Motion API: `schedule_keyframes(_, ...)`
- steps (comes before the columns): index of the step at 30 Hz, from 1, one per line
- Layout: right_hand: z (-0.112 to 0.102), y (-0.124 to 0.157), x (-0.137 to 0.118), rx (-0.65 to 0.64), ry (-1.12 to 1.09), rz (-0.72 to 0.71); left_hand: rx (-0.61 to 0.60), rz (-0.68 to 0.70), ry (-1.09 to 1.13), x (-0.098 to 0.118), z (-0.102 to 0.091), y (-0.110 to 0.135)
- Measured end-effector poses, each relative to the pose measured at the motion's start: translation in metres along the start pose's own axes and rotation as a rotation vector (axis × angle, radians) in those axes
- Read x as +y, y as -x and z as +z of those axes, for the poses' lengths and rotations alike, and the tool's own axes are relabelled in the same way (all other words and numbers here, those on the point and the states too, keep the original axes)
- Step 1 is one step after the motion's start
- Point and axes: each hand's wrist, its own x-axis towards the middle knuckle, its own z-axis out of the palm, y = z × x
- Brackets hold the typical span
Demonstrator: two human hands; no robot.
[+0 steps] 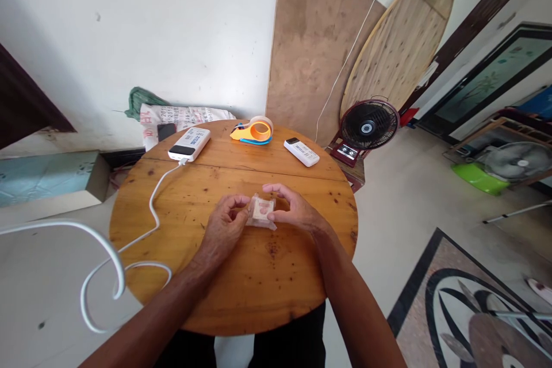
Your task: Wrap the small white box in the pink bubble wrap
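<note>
Over the middle of a round wooden table [241, 293], both my hands hold a small clear plastic packet [261, 211] with something pale and reddish inside. My left hand [226, 224] pinches its left edge with curled fingers. My right hand [291, 207] grips its right edge between thumb and fingers. The packet hovers just above or on the tabletop; I cannot tell which.
At the table's far side lie a white power bank [190, 144] with a white cable [153, 207] trailing off left, an orange-and-blue tape dispenser [253, 130] and a white remote [302, 152]. A black fan [368, 126], boards and a printed sack [181, 118] stand behind.
</note>
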Motion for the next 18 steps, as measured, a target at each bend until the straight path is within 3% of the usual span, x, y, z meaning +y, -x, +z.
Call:
schedule_keyframes(7, 0.0027, 0.0009, 0.001, -0.007, 0.056, 0.005, -0.023, 0.006, 0.017, 0.0031, 0.0001, 0.0009)
schedule_keyframes(14, 0.0037, -0.0022, 0.0031, 0.223, 0.049, 0.02, -0.072, -0.024, 0.019, 0.0034, 0.0004, 0.0014)
schedule_keyframes(18, 0.0019, -0.0007, 0.0005, 0.125, 0.045, -0.034, -0.064, -0.012, 0.004, 0.0003, 0.0001, 0.0012)
